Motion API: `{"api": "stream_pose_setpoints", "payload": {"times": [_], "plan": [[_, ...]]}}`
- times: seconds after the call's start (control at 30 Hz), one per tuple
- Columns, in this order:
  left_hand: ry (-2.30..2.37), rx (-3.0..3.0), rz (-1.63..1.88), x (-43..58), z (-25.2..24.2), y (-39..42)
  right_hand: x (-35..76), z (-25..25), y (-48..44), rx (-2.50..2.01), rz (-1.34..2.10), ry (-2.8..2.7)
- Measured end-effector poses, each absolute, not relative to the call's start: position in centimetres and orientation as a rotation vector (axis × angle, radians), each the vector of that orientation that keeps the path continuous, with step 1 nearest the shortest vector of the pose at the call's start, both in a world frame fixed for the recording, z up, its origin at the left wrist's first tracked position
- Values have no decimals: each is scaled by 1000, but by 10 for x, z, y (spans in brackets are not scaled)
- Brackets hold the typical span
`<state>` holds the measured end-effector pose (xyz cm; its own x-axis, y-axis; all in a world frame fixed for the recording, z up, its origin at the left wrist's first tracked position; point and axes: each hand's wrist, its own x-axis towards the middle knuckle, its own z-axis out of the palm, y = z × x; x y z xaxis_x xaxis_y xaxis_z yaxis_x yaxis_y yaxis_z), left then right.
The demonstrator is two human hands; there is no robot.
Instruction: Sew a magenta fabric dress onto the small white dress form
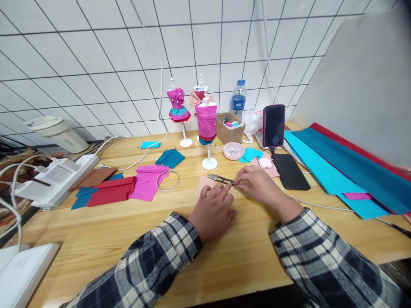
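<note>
Small black thread snips [221,179] lie on the wooden table, partly over a pale pink paper piece [204,185]. My left hand [214,209] rests palm down beside them, its fingers reaching to the snips' rounded end; the fingers are somewhat spread and nothing shows in them. At the right of that end is my right hand [255,184], thumb and fingertips brought together in a pinch. Whatever they hold, if anything, is too small to make out. Behind the snips stands a mini dress form [206,124] in magenta crepe paper.
Two more dress forms [178,105] [196,96], a cardboard box [230,130], a pink bead bowl [233,152] and a bottle [238,99] stand behind. Coloured paper [115,190] lies left, long sheets [346,162] right. A phone [290,171] and power strip [64,179] flank the work area.
</note>
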<state>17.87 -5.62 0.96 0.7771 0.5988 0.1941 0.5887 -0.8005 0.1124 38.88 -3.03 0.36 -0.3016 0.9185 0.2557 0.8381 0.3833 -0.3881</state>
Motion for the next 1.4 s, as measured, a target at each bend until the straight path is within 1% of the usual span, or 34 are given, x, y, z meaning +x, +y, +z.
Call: {"api": "stream_pose_setpoints", "payload": {"times": [0.3, 0.63, 0.73, 0.8, 0.93, 1.03, 1.13, 1.17, 1.27, 1.33, 1.4], "plan": [[890, 2919, 236, 182, 0, -54, 390, 4, -31, -1647, 204, -2340], [852, 2980, 190, 190, 5, -47, 400, 6, -29, -1709, 280, -2324], [838, 2936, 190, 186, 6, -43, 409, 9, -29, -1740, 280, -2227], [856, 2904, 259, 181, 7, -39, 413, 11, -29, -1775, 249, -2134], [874, 2893, 502, 152, 13, -20, 415, 17, -29, -1764, 168, -2012], [637, 2897, 357, 118, 13, -4, 404, 19, -31, -1654, 103, -2023], [685, 2889, 262, 91, 9, -1, 380, 18, -34, -1449, 68, -2253], [715, 2881, 232, 87, 9, -4, 372, 16, -34, -1443, 46, -2316], [852, 2836, 178, 86, 8, -17, 355, 13, -33, -1632, -9, -2398], [1006, 2799, 204, 92, 7, -24, 349, 14, -30, -1767, -83, -2378], [1157, 2749, 267, 99, 5, -26, 340, 19, -29, -1790, -169, -2347]]}}
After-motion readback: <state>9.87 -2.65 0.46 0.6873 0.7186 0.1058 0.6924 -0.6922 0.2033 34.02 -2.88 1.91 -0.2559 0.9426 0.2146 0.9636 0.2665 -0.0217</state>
